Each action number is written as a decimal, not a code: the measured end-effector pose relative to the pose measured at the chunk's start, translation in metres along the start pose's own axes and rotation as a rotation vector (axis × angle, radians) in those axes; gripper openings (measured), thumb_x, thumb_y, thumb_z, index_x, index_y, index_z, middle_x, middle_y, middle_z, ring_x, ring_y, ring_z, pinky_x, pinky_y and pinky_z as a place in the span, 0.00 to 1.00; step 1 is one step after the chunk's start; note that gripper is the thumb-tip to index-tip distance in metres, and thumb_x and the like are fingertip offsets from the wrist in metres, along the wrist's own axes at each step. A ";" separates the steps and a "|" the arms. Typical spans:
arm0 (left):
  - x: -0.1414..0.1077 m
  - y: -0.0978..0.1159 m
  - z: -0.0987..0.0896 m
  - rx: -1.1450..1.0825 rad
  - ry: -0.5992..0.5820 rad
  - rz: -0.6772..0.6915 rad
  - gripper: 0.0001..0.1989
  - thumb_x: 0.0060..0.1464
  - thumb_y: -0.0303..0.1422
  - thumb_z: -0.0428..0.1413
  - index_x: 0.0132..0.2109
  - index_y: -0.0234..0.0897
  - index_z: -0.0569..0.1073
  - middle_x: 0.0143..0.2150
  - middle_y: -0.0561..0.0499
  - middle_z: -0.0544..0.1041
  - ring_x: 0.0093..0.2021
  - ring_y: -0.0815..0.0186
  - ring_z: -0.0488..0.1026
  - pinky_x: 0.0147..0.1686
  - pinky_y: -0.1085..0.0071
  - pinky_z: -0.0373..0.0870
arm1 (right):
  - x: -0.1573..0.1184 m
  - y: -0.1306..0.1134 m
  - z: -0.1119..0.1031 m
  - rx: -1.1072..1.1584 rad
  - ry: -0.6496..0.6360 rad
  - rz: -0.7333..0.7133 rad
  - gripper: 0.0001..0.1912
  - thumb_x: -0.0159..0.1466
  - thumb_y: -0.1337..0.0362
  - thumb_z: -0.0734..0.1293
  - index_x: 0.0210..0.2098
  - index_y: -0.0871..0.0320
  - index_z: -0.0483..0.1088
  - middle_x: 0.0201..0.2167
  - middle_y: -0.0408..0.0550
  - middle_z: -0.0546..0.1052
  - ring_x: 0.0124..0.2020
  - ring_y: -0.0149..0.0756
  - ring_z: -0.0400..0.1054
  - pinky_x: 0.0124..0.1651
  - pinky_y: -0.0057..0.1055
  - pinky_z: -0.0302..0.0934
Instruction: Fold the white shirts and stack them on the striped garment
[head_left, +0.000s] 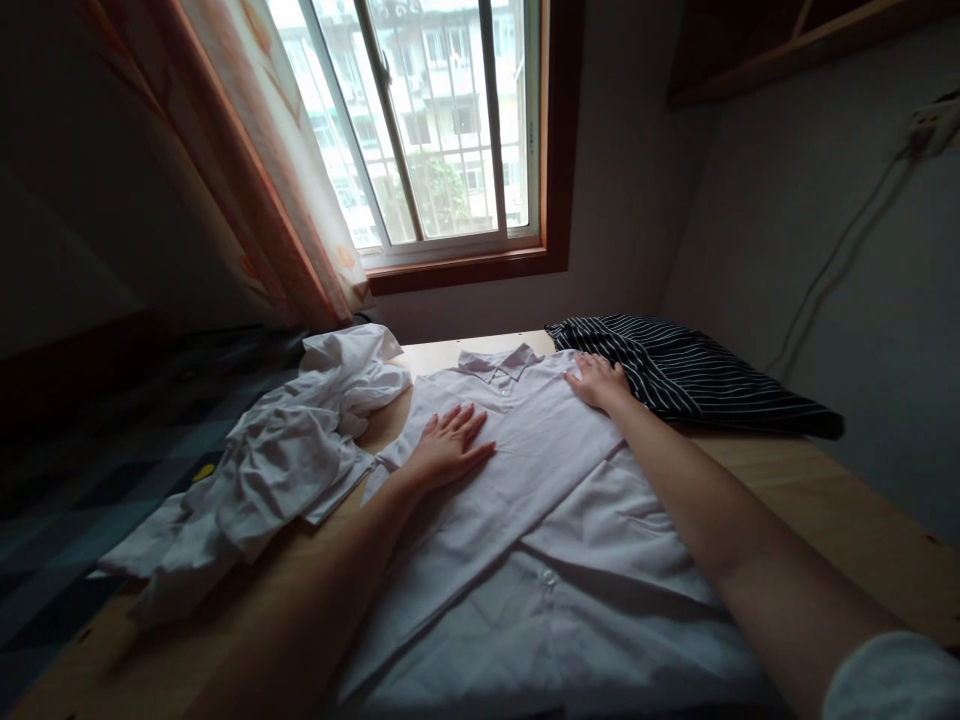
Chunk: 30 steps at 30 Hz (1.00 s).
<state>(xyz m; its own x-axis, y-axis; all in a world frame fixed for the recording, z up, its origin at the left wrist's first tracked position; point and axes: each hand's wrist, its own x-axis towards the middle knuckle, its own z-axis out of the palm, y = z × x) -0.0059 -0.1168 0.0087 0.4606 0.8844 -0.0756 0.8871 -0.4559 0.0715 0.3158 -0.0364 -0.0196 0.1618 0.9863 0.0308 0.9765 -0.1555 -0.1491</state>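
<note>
A white button-up shirt [517, 470] lies spread on a wooden table, its collar toward the window. One sleeve is laid slantwise across its front, running from the right shoulder down to the lower left. My left hand [448, 446] rests flat on the shirt's chest with its fingers spread. Near the right shoulder of the shirt, my right hand [598, 380] lies palm down with fingers stretched out. Neither hand grips the cloth. Creases show in the fabric below the sleeve, around a button.
A crumpled white garment [292, 450] lies at the left. Black-and-white striped clothing [690, 370] sits at the back right of the wooden table [840, 490]. Dark checked bedding [180, 400] borders the left side. Behind are a window [442, 130], a curtain [262, 170] and a wall socket [934, 128] with a cord.
</note>
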 end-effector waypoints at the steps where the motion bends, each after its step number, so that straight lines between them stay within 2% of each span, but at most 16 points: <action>1: 0.001 -0.005 0.000 0.006 0.009 -0.031 0.38 0.63 0.59 0.39 0.73 0.44 0.54 0.76 0.48 0.47 0.75 0.55 0.41 0.71 0.49 0.39 | 0.000 0.000 0.000 0.001 -0.001 0.000 0.38 0.71 0.44 0.45 0.74 0.57 0.44 0.75 0.50 0.46 0.74 0.45 0.39 0.71 0.55 0.36; 6: 0.006 -0.026 0.001 0.034 0.048 -0.130 0.39 0.63 0.58 0.38 0.72 0.41 0.55 0.76 0.46 0.48 0.75 0.56 0.43 0.71 0.56 0.40 | 0.001 0.001 0.000 0.004 -0.004 -0.004 0.39 0.70 0.45 0.45 0.74 0.58 0.43 0.75 0.50 0.46 0.74 0.45 0.39 0.71 0.56 0.36; 10: 0.009 -0.037 -0.002 0.019 0.046 -0.184 0.42 0.62 0.59 0.39 0.72 0.36 0.56 0.75 0.42 0.49 0.75 0.54 0.44 0.71 0.59 0.43 | 0.001 0.001 0.000 0.004 0.007 -0.005 0.39 0.70 0.44 0.45 0.74 0.58 0.44 0.75 0.50 0.47 0.74 0.45 0.40 0.71 0.56 0.37; 14: 0.012 -0.047 -0.003 0.038 0.052 -0.231 0.40 0.64 0.55 0.39 0.71 0.30 0.56 0.75 0.38 0.51 0.74 0.56 0.46 0.71 0.61 0.44 | 0.002 0.002 0.001 0.001 0.001 -0.006 0.38 0.70 0.44 0.45 0.74 0.57 0.44 0.75 0.50 0.46 0.74 0.45 0.39 0.71 0.56 0.37; 20: 0.012 -0.050 -0.004 0.049 0.060 -0.295 0.35 0.67 0.49 0.37 0.71 0.33 0.56 0.75 0.40 0.50 0.75 0.57 0.45 0.70 0.60 0.46 | -0.001 0.000 0.000 -0.025 0.009 -0.008 0.38 0.70 0.45 0.44 0.74 0.58 0.45 0.74 0.51 0.47 0.74 0.45 0.41 0.71 0.56 0.38; 22: 0.011 -0.047 -0.005 0.056 0.046 -0.305 0.34 0.67 0.49 0.36 0.72 0.34 0.54 0.75 0.40 0.48 0.75 0.57 0.43 0.70 0.58 0.45 | -0.004 -0.004 -0.006 -0.090 0.040 -0.019 0.36 0.71 0.49 0.46 0.73 0.60 0.46 0.74 0.54 0.47 0.74 0.49 0.39 0.71 0.59 0.34; 24: 0.011 -0.045 -0.004 0.063 0.051 -0.304 0.34 0.67 0.48 0.36 0.72 0.34 0.54 0.75 0.41 0.48 0.75 0.57 0.43 0.70 0.59 0.44 | -0.007 -0.012 -0.015 -0.188 0.115 -0.070 0.34 0.71 0.55 0.49 0.73 0.64 0.48 0.74 0.58 0.46 0.74 0.51 0.35 0.71 0.60 0.26; 26: 0.011 -0.045 -0.003 0.070 0.068 -0.298 0.34 0.67 0.48 0.36 0.72 0.34 0.55 0.75 0.40 0.49 0.75 0.57 0.43 0.70 0.59 0.44 | -0.013 -0.027 -0.023 -0.254 0.173 -0.166 0.32 0.69 0.64 0.51 0.71 0.67 0.51 0.74 0.58 0.46 0.75 0.49 0.32 0.71 0.56 0.19; 28: 0.012 -0.046 -0.001 0.071 0.080 -0.290 0.34 0.68 0.48 0.36 0.72 0.34 0.55 0.75 0.40 0.49 0.75 0.57 0.43 0.70 0.59 0.44 | -0.021 -0.047 -0.027 -0.232 0.161 -0.293 0.31 0.68 0.70 0.50 0.70 0.69 0.55 0.74 0.58 0.49 0.75 0.47 0.33 0.72 0.51 0.20; 30: 0.012 -0.046 0.000 0.069 0.080 -0.285 0.34 0.68 0.48 0.36 0.72 0.34 0.55 0.75 0.39 0.49 0.75 0.57 0.43 0.71 0.59 0.43 | -0.032 -0.069 -0.023 -0.156 0.112 -0.418 0.30 0.69 0.70 0.49 0.68 0.70 0.58 0.72 0.59 0.53 0.74 0.46 0.39 0.73 0.47 0.27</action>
<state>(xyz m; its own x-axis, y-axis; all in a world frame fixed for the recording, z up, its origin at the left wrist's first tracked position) -0.0413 -0.0851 0.0042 0.1911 0.9816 -0.0042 0.9815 -0.1911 -0.0092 0.2460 -0.0588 0.0126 -0.2450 0.9554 0.1648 0.9695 0.2401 0.0497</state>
